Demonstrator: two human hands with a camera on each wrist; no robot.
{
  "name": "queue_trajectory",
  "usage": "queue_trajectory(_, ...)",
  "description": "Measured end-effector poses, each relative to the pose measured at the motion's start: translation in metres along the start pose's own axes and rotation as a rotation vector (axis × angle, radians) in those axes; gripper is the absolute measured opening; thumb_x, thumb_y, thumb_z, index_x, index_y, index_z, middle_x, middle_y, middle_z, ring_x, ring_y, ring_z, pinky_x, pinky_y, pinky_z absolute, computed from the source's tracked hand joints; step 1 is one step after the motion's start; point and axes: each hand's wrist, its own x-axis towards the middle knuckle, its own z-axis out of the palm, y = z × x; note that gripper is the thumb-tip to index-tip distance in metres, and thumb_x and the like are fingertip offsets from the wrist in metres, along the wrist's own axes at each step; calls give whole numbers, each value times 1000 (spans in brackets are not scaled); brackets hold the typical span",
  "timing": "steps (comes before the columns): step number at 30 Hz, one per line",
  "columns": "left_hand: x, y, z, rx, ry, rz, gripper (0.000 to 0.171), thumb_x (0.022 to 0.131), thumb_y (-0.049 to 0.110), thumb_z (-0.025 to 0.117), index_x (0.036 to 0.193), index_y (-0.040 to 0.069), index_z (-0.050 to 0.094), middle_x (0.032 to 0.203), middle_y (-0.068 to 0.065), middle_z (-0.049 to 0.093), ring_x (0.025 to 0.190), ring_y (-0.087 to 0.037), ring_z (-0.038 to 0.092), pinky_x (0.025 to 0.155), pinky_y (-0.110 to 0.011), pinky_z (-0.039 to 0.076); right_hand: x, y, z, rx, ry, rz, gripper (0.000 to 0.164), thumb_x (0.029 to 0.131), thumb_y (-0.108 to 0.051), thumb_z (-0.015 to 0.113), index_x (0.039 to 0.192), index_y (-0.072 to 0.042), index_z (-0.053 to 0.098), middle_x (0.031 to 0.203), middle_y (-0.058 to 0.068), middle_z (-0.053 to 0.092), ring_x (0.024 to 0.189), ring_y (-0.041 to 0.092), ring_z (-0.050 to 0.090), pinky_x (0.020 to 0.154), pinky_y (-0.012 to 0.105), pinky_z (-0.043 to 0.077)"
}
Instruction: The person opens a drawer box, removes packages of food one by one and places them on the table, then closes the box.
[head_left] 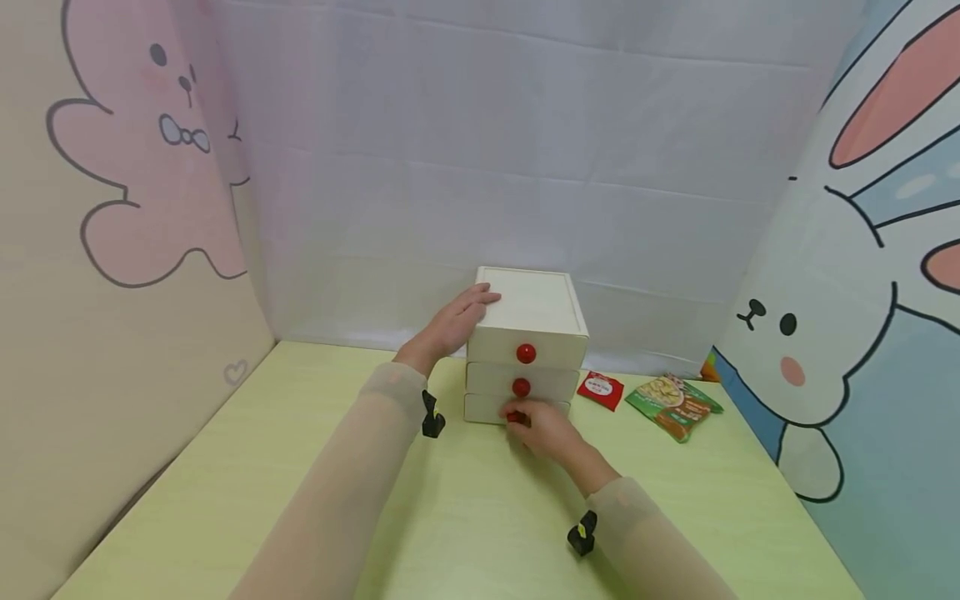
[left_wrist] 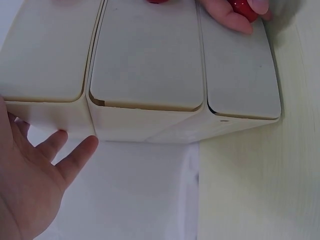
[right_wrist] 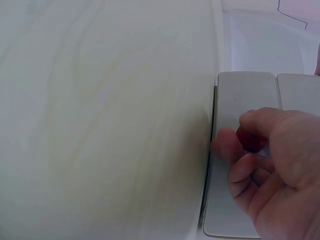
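Note:
A small white three-drawer cabinet [head_left: 534,302] stands against the back wall, each drawer bearing a round red knob. My left hand [head_left: 456,320] rests against its upper left side, fingertips over the top edge. In the left wrist view those fingers [left_wrist: 76,156] are spread along the side wall. My right hand [head_left: 549,430] pinches the bottom drawer's knob [right_wrist: 251,140] between thumb and fingers, partly covering it. The bottom drawer [head_left: 483,408] appears flush with the cabinet front. Above it are the middle knob [head_left: 521,387] and the top knob [head_left: 527,353].
Just right of the cabinet lies a small red packet [head_left: 601,390] on the pale yellow-green table [head_left: 285,467]. Farther right is a green and brown food packet [head_left: 674,406]. White cloth [head_left: 525,158] hangs behind, with cartoon-printed panels at both sides.

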Motion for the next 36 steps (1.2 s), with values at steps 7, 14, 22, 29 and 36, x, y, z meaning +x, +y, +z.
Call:
queue_trajectory(7,0,4,-1,-5,-5,-6,56,117,35,27,167,23,48,185,8,20,173,-25,12,139,-57,17,-3,-4,-1,-50,6,5,15,105,-13,73,119,-17,79,110,4,75,67,10,62,64,25,54)
queue_trajectory(14,0,2,-4,15,29,-14,58,116,35,25,166,22,50,184,7,22,173,-25,13,139,-56,17,-11,-13,-4,-74,-40,-76,16,104,-15,75,119,-18,78,104,-1,74,79,11,61,69,25,53)
queue_trajectory(22,-3,1,1,-4,35,-8,58,116,36,24,166,21,50,184,6,22,173,-25,14,139,-56,17,-28,-12,0,-152,-37,-134,17,104,-14,75,120,-18,78,109,-3,76,96,14,62,90,37,58)
queue_trajectory(29,-2,1,2,-2,54,13,60,116,35,23,165,17,50,184,3,23,173,-26,15,139,-56,17,-38,-15,-3,-139,-69,-156,18,106,-15,73,124,-16,77,110,-2,75,96,15,61,87,35,58)
queue_trajectory(36,-3,1,4,-6,51,-2,60,115,36,22,166,19,49,184,5,22,173,-26,14,139,-56,17,-44,-14,1,-142,-56,-206,16,106,-9,71,119,-12,78,106,-1,75,94,12,61,86,31,59)
